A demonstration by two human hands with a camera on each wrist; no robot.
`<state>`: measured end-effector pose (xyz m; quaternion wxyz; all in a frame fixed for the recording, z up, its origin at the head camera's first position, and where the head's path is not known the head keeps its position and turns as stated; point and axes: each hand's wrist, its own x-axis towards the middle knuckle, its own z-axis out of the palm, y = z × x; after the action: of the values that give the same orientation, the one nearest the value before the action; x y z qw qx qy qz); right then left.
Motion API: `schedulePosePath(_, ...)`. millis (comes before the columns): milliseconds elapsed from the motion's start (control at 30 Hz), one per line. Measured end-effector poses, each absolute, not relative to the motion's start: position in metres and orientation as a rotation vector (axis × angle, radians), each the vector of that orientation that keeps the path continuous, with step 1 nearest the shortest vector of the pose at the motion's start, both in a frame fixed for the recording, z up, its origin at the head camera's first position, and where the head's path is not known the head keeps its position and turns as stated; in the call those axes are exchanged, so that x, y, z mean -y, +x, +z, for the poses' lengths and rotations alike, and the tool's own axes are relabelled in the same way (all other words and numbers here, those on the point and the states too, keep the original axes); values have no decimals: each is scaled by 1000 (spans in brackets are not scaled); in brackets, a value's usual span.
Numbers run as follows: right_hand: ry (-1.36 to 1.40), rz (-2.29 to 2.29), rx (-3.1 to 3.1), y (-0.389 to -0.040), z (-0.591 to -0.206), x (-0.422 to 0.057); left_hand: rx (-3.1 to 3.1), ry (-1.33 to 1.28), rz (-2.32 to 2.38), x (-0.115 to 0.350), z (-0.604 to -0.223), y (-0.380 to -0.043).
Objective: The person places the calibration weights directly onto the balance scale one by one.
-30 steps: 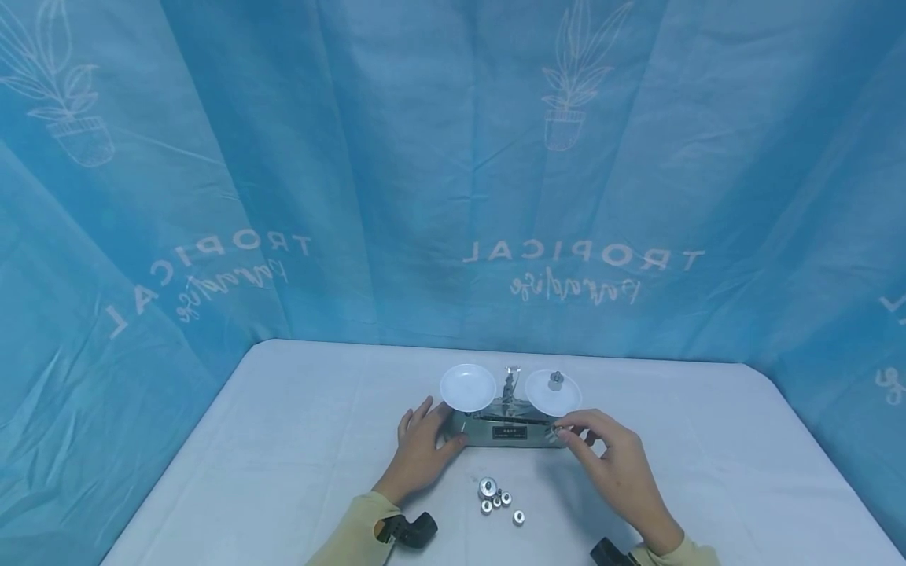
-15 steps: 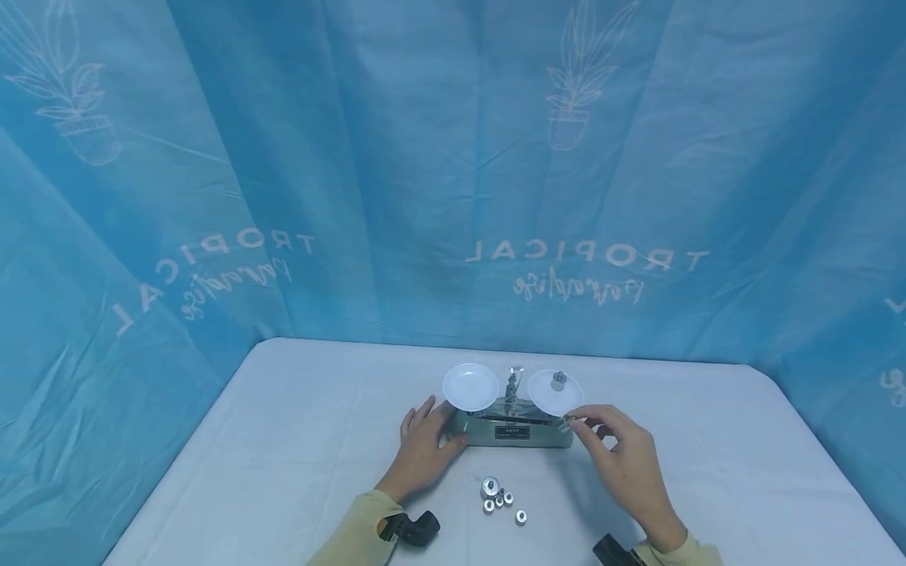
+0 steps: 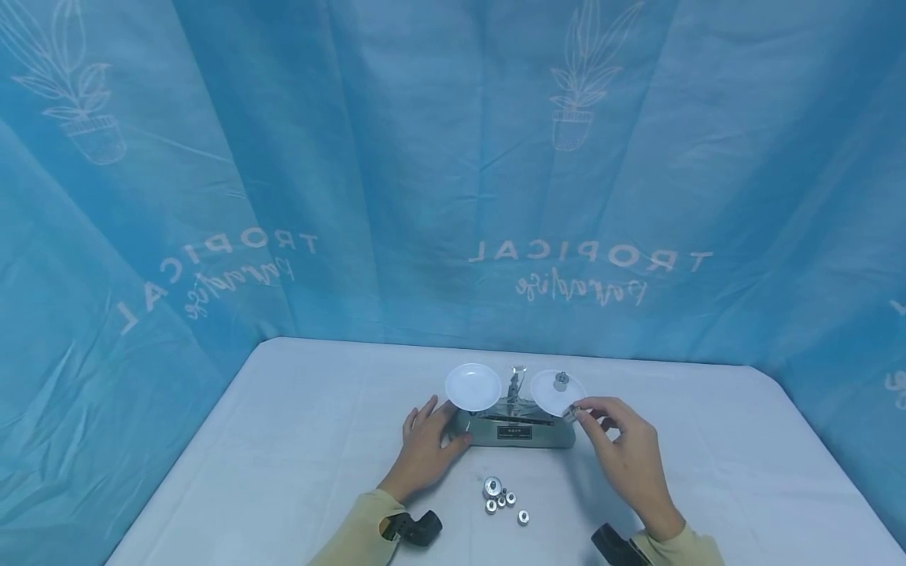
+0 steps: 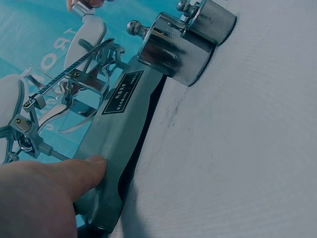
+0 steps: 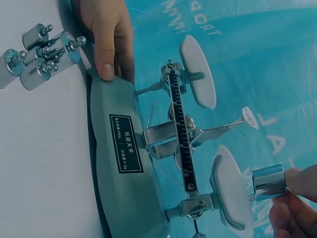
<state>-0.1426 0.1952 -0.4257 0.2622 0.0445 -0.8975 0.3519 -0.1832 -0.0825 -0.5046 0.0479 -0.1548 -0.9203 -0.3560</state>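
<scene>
A balance scale [image 3: 481, 432] with a grey-green base carries a white left pan [image 3: 473, 387] and a white right pan [image 3: 541, 397]. My left hand [image 3: 422, 452] holds the base's left end, its thumb [image 4: 91, 173] on the front face and its fingers behind. Between thumb and fingertips my right hand [image 3: 626, 464] pinches a shiny metal weight [image 5: 269, 181] at the near right edge of the right pan. Another knobbed weight [image 3: 561, 382] stands on that pan. The left pan bears nothing.
In front of the scale, several knobbed weights [image 3: 491, 487] cluster on the white tabletop [image 3: 340, 417], with one weight [image 3: 523, 518] slightly apart. A blue printed curtain [image 3: 396, 157] hangs behind the table and along its sides.
My right hand has risen with the weight from before the right end of the beam to the edge of the right pan. The left hand stays on the base.
</scene>
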Motion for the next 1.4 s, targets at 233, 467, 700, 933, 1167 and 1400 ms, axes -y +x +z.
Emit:
schedulePosePath(233, 103, 960, 2416, -147, -426, -194, 2801, -476, -1081, 83, -505, -183)
schedulePosePath(467, 130, 907, 2394, -152, -427, -195, 2795, -482, -1094, 83, -504, -183)
schedulePosePath(700, 155, 870, 2392, -157, -431, -197, 2793, -481, -1104, 83, -505, -183)
schedulePosePath(933, 152, 856, 2402, -161, -434, -197, 2787, -484, -1112, 83, -506, -183)
schedulePosePath(1167, 158, 850, 2423, -166, -433, -197, 2787, -488, -1113, 83, -506, -183)
schedulePosePath(1400, 171, 819, 2430, -169, -432, -199, 2777, -492, -1107, 83, -505, -183)
